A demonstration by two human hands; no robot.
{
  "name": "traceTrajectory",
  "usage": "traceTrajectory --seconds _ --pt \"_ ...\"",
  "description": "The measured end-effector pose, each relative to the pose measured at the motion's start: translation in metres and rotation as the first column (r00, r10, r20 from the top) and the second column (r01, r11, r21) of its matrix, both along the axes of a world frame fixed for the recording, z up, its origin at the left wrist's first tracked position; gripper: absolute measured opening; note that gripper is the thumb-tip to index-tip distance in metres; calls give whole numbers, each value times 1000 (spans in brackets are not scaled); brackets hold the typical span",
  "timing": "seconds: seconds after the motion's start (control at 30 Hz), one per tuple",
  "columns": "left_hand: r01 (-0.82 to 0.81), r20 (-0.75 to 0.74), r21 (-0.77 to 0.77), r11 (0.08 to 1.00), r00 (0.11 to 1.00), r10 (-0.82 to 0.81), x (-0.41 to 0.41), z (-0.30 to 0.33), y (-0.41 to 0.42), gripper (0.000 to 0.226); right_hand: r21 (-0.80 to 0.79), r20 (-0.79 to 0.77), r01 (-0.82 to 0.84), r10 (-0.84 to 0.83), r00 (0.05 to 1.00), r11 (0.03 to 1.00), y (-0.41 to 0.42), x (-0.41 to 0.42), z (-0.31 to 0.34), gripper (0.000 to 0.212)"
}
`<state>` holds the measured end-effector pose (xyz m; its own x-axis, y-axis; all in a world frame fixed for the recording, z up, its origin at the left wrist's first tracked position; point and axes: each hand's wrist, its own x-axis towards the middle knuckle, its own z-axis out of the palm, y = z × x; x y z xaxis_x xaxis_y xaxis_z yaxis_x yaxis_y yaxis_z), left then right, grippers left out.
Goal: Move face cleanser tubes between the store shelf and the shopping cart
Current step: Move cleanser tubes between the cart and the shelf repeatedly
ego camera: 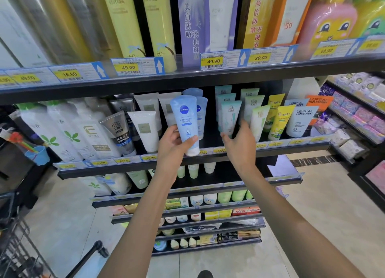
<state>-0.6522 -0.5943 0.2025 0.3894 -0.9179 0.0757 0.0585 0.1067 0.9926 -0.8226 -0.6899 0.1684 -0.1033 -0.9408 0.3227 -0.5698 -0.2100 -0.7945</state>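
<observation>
From the head camera, looking down along both arms at the store shelf (133, 169), the left hand (173, 144) is wrapped around the lower end of a pale blue Nivea cleanser tube (185, 121), thumb across the front and fingers curled behind, cap end down and the crimped end up. The tube stands upright just in front of the row, above the shelf lip, with a second Nivea tube (201, 119) right behind it in the same facing. Holding it low leaves the label facing out and clear of its neighbours, which suits either lifting it out or slotting it back; which of the two, I can't tell. The right hand (237, 142) is over at the teal tube (229, 117), fingers relaxed and spread at its base, thumb up beside it; it looks like touching or steadying, not a closed grip. My guess is it is lining up the next tube or keeping the row from toppling. Down in the bottom left corner, the wire shopping cart (16, 246) waits well apart from both hands, its contents too dark to make out.
</observation>
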Motion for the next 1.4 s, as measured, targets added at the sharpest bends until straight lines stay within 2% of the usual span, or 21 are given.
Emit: traceTrajectory --seconds 0.2,0.3,0.4,0.5,0.6,0.8,1.13,1.4 --pt "-46 137 4 999 990 45 -1 0 -25 50 -53 -114 -42 36 993 998 13 -9 -3 52" --pt "-64 216 31 997 975 55 -1 -8 -35 49 -117 -296 -106 67 953 987 20 -17 -11 46" --pt "-83 275 31 996 959 71 -3 -12 -42 50 -217 -491 -173 46 870 961 23 -28 -20 35" --pt "-94 359 31 995 930 76 -5 -11 -48 49 -303 -581 -226 9 814 926 24 -37 -31 27" --pt "-89 429 59 994 902 55 -7 -13 -49 44 -352 -601 -249 -14 799 902 24 -41 -34 24" --pt "-102 544 134 986 839 12 -9 -20 -52 44 -352 -595 -251 -8 804 902 20 -42 -41 27" --pt "-121 593 170 978 805 -3 -7 -25 -52 58 -374 -558 -265 12 829 889 21 -43 -47 25" --pt "-114 594 189 975 805 -21 -8 -21 -46 61 -305 -588 -316 83 805 898 22 -48 -48 31"
